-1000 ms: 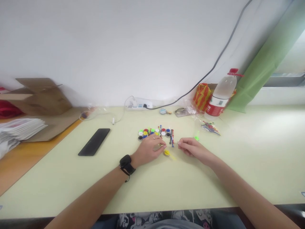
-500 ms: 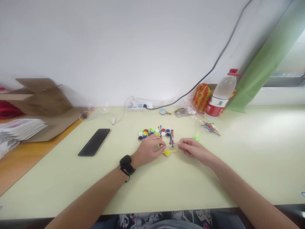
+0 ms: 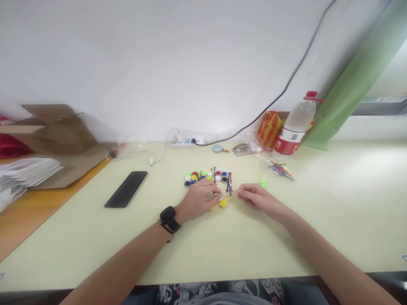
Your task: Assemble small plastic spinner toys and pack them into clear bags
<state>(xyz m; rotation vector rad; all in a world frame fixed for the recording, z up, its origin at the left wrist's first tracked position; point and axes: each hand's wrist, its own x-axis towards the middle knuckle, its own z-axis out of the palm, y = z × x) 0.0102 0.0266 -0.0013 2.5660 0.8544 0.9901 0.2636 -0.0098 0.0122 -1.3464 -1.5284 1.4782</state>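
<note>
A yellow spinner (image 3: pixel 223 203) with a round hub and a long narrow arrow sits on the table between my hands. Just left of it rests my left hand (image 3: pixel 202 198), thumb and forefinger brought together, with nothing visible in the pinch. To the spinner's right is my right hand (image 3: pixel 256 195), its fingers curled and thumb pressed to the forefinger; no held thing shows. Beyond my left hand lie several coloured round discs (image 3: pixel 193 178), partly covered by it. Coloured arrows (image 3: pixel 229 183) lie at the right of the discs. A green spinner (image 3: pixel 262 184) stands behind my right hand.
A black phone (image 3: pixel 126 189) lies to the left. Toward the wall are a power strip (image 3: pixel 186 140), glasses (image 3: pixel 241 148) and a large water bottle (image 3: pixel 294 127). A bag of coloured arrows (image 3: pixel 281 170) lies before the bottle. Cardboard (image 3: pixel 60 135) and stacked papers (image 3: pixel 30 171) are far left.
The yellow spinner's arrow has turned: it lay nearly level and now slants up to the right. Both of my hands have stayed in place.
</note>
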